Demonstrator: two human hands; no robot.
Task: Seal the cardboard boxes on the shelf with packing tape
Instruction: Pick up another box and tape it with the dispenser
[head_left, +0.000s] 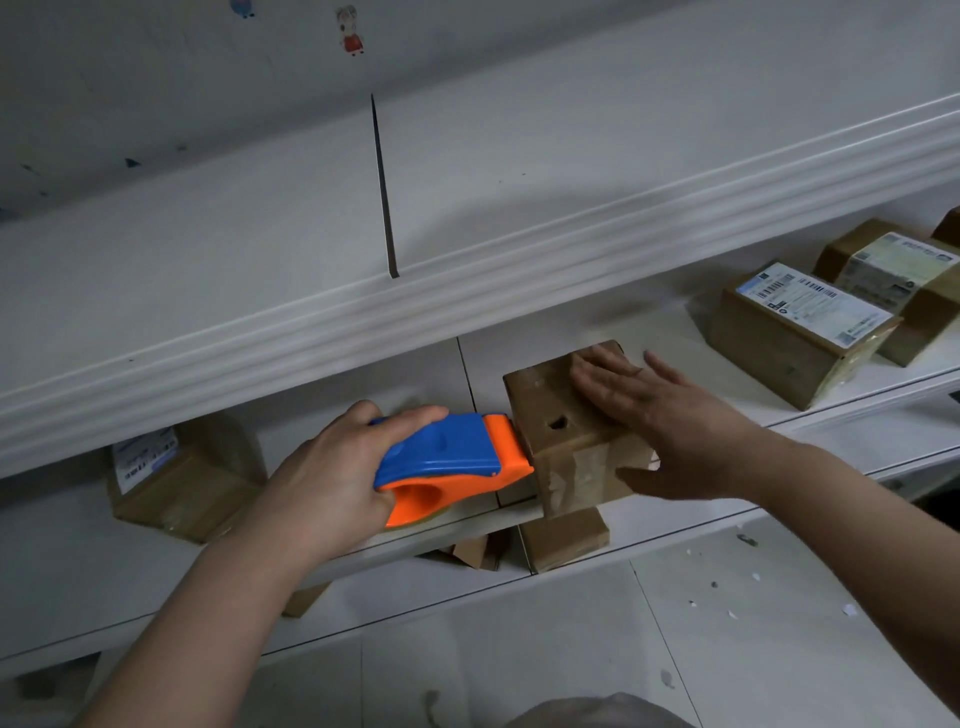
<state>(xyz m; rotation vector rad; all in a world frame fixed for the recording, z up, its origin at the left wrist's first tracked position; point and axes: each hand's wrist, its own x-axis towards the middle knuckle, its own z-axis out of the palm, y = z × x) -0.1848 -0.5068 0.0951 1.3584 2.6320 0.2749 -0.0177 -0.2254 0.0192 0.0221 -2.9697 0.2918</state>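
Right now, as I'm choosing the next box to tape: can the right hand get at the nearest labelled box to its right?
Probably yes: only bare shelf lies between the right hand, flat on the small box, and the labelled box.

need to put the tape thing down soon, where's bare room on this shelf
Bare shelf lies behind and right of the small box under the right hand, up to the labelled box. Left is crowded: left hand, tape dispenser, another box.

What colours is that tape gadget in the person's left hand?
The tape dispenser is blue on top with an orange nose and underside, seen in the head view.
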